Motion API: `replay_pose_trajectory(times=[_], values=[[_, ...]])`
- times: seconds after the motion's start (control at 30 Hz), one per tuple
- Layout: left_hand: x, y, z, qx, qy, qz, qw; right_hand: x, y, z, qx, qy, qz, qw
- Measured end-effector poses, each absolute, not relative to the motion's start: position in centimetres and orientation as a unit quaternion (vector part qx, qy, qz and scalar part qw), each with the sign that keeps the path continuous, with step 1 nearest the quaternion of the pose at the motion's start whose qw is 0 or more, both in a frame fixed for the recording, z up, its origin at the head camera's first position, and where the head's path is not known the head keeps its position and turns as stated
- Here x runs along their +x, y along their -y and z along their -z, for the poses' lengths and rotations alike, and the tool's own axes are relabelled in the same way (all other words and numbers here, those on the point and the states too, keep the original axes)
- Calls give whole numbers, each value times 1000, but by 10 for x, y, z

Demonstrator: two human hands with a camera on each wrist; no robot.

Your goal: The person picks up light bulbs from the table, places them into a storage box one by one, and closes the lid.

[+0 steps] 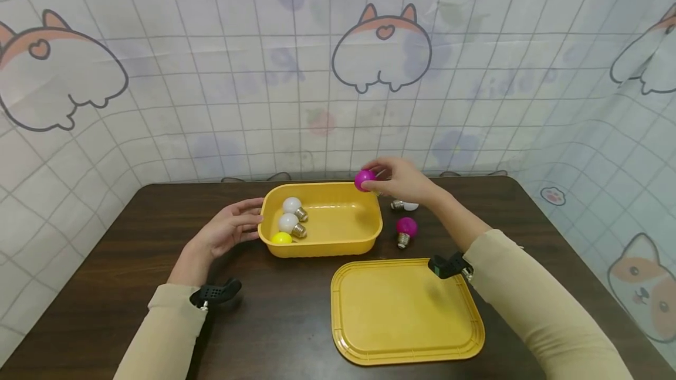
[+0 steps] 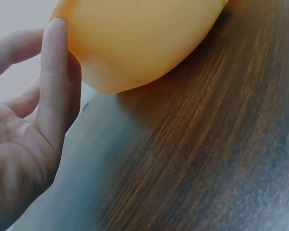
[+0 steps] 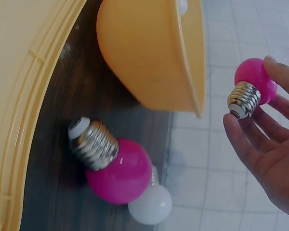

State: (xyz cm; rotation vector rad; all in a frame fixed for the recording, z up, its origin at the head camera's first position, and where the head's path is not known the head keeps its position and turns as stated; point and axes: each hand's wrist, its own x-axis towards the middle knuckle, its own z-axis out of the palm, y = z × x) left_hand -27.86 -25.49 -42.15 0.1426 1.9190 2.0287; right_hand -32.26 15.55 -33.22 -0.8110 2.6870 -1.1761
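In the head view my right hand (image 1: 404,179) holds a magenta light bulb (image 1: 364,180) over the right rim of a yellow plastic bin (image 1: 338,247). The right wrist view shows the bulb (image 3: 254,79) between thumb and fingers, its metal screw base exposed. My left hand (image 1: 230,227) touches the bin's left end with extended fingers; the left wrist view shows a fingertip against the bin wall (image 2: 144,43). Inside the bin, at its left side, lie two white bulbs (image 1: 289,223) and a yellow bulb (image 1: 281,238).
Right of the bin, a second magenta bulb (image 1: 406,227) and a white bulb (image 1: 409,206) lie on the dark wooden table (image 1: 264,321). A flat yellow lid (image 1: 406,309) lies in front of them, under my right forearm. A patterned cloth wall (image 1: 317,63) rises behind the table.
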Motion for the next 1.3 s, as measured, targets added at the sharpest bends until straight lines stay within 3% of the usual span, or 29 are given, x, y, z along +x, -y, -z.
replay_pose_trajectory(times=[1.3], values=[[-280,256,422,58,-676,-712,179,-326,-85,371,-285,-881,369,85]])
